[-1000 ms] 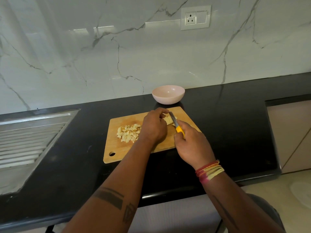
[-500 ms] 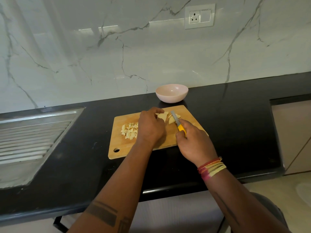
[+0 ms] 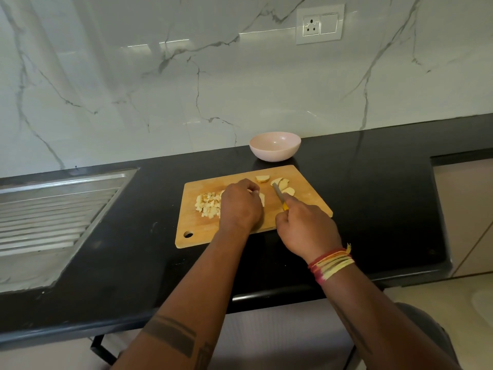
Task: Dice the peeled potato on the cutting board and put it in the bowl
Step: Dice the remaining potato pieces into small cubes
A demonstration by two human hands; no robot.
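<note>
A wooden cutting board (image 3: 200, 236) lies on the black counter. A pile of diced potato (image 3: 208, 205) sits on its left part. My left hand (image 3: 240, 206) curls over a potato slice (image 3: 262, 199) in the board's middle and holds it down. My right hand (image 3: 306, 231) grips a yellow-handled knife (image 3: 278, 196), its blade pointing away from me, just right of that slice. Several more potato slices (image 3: 280, 182) lie at the board's far right. The pink bowl (image 3: 274, 146) stands empty behind the board.
A steel sink drainboard (image 3: 53, 209) is set into the counter at the left. The marble wall with a socket (image 3: 320, 24) rises behind the bowl. The counter's front edge runs under my forearms; a lower cabinet stands at the right.
My left hand pulled one slice toward the board's middle, leaving the other slices uncovered at the far right. The knife drew back a little with my right hand.
</note>
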